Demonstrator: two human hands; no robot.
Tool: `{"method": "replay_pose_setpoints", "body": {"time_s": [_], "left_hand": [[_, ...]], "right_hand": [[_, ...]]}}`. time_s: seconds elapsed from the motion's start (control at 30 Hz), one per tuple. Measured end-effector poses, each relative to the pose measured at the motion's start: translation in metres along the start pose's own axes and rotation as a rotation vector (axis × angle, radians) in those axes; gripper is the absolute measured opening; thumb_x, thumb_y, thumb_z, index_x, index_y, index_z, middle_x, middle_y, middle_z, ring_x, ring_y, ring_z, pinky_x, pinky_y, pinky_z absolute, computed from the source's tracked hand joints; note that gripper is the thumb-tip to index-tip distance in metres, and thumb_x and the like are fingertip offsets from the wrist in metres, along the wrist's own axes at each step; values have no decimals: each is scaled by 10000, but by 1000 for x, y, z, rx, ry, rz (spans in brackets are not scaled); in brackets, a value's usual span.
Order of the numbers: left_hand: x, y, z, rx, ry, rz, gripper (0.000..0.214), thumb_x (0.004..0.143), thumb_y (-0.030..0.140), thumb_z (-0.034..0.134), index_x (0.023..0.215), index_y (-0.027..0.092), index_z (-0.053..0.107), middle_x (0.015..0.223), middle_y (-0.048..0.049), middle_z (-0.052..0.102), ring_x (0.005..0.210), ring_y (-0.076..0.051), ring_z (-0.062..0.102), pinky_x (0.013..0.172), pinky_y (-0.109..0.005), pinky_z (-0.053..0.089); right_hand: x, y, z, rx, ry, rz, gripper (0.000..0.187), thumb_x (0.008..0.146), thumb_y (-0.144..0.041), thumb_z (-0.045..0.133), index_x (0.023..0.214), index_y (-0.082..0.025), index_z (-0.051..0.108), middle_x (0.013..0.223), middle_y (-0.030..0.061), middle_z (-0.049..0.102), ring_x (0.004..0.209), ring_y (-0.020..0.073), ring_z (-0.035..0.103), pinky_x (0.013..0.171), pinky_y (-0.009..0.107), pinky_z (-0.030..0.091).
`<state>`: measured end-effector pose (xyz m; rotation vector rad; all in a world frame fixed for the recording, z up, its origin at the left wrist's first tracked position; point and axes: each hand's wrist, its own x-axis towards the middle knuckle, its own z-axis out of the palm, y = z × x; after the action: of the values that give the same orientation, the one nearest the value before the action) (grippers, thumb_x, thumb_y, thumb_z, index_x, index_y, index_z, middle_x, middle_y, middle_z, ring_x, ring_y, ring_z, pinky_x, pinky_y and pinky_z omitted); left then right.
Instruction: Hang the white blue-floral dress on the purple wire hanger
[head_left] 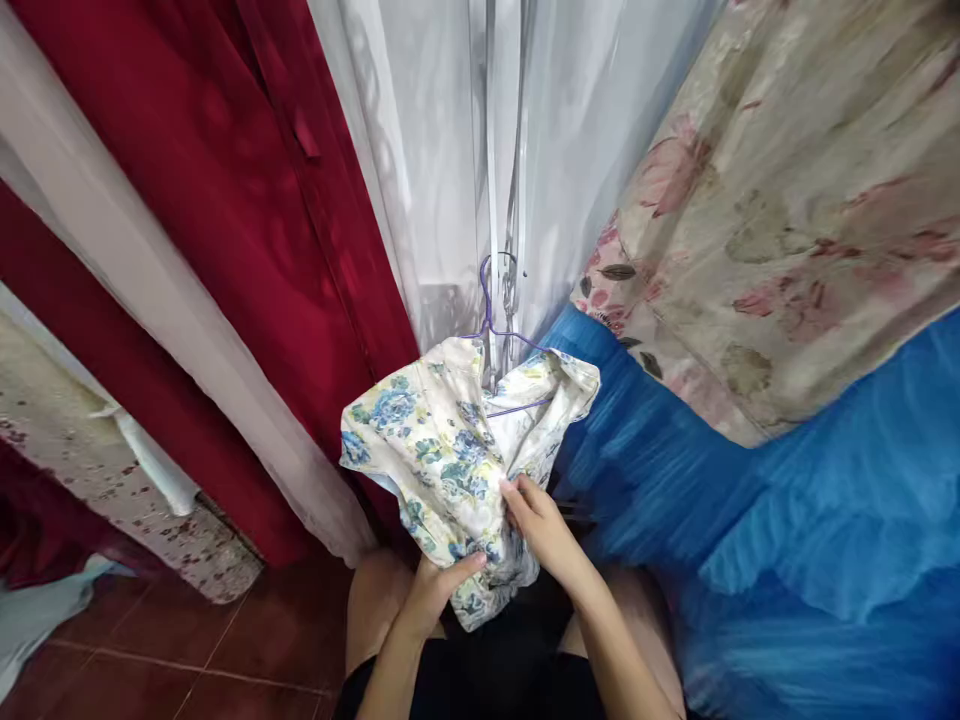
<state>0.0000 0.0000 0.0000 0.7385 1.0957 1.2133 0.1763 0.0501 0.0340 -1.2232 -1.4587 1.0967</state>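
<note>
A white sleeveless top (427, 450) with blue, green and yellow flowers hangs on a thin purple hanger (487, 295) in front of my lap. The hanger's hook shows against white cloth; its lower bar runs inside the neckline. My right hand (541, 525) pinches the front edge of the top below the neck opening, thumb and fingers together. Lower down and to the left, my left hand (442, 592) grips the top's lower part, thumb on the outside and the other fingers hidden beneath the fabric. The bottom of the top is bunched between my hands.
Dark red cloth (225, 200) and white sheer cloth (427, 130) hang close ahead. On the right are a floral fabric (787, 220) and a blue ruffled fabric (810, 530). A pale cloth (45, 615) lies on the brown tiled floor (255, 640) at left.
</note>
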Motion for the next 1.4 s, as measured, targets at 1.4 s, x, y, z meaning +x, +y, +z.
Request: {"method": "replay_pose_setpoints", "body": {"time_s": [1.4], "left_hand": [[18, -5, 40, 560, -126, 568, 85, 876, 233, 657, 840, 167, 615, 800, -36, 659, 759, -173, 650, 718, -263, 517]], "right_hand": [[79, -127, -28, 372, 84, -117, 340, 736, -473, 733, 644, -160, 638, 432, -62, 404, 399, 76, 314, 439, 256, 247]]}}
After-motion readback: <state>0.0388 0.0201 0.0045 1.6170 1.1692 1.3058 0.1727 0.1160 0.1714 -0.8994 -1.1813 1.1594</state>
